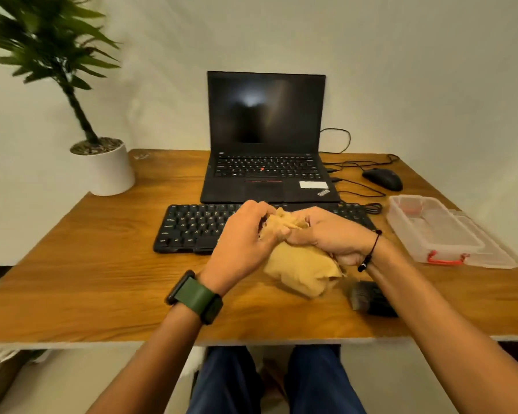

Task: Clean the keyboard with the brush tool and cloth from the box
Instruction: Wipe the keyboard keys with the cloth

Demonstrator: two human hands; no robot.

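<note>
Hands (284, 234) bunch cloth (302, 270) (laptop (266, 138) reads ThinkPad)

We see a tan-yellow cloth (302, 270), a black keyboard (198, 227) with white legends, a clear box (437, 231) (red latch), a green watch strap (196, 297), and a wood-grain brown table (102, 264).

Wooden table (87, 264) bears keyboard (198, 225), laptop (266, 174), box (437, 231).
</note>
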